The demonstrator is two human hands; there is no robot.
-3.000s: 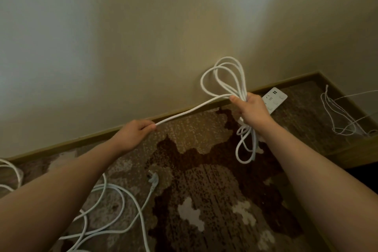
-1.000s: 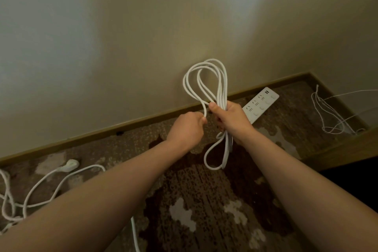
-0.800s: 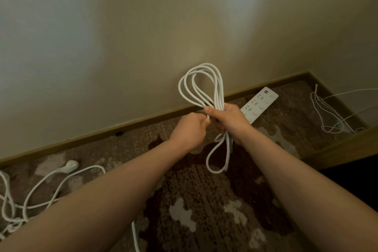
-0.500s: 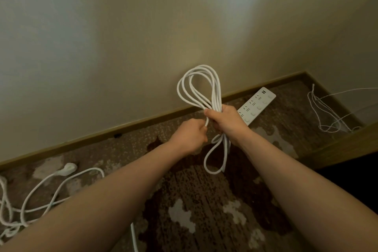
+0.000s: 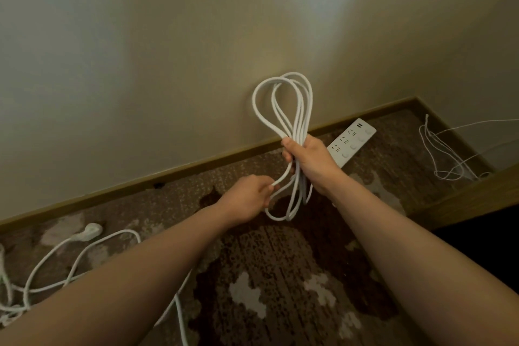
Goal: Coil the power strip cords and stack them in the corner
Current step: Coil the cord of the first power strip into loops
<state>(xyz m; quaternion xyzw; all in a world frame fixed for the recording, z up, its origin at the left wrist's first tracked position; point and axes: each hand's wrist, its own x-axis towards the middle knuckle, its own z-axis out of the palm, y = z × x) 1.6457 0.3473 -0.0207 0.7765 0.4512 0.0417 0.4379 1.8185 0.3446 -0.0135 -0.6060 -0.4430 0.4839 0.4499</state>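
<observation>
Both bare forearms reach forward from lower frame edge, converging toward centre. Right hand raised higher, back of hand toward camera, fingers and thumb curled tight round bundled loops of white round power cord; thumb lies on left side of bundle. Left hand lower and just left of right hand, knuckles up, fingertips pinching single strand of same cord just below right fist. Hands close, not touching. Wrists straight, sleeves not visible.
</observation>
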